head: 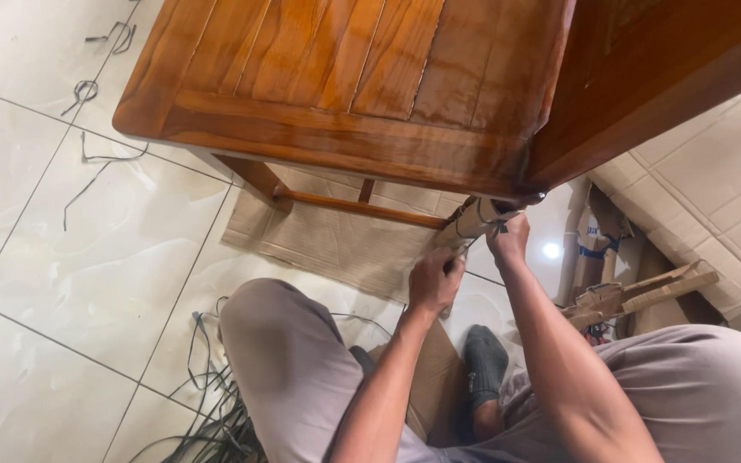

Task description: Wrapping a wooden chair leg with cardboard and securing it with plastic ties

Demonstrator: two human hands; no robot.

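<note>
We found the cardboard wrapping (471, 221) on the chair leg beneath the seat's near corner — partly bound. The left hand (435, 279) was closed around its lower part; the right hand (509, 239) pinched it near the top. The wooden chair (336, 77) otherwise stood unwrapped — cut straps (216, 411) lay on the tiled floor (45, 283).

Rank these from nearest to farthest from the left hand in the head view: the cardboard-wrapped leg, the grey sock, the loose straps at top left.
1. Cardboard-wrapped leg: touching the left hand, just above it.
2. Grey sock: below, between the knees.
3. Loose straps: far off on the tiles, top left.
</note>
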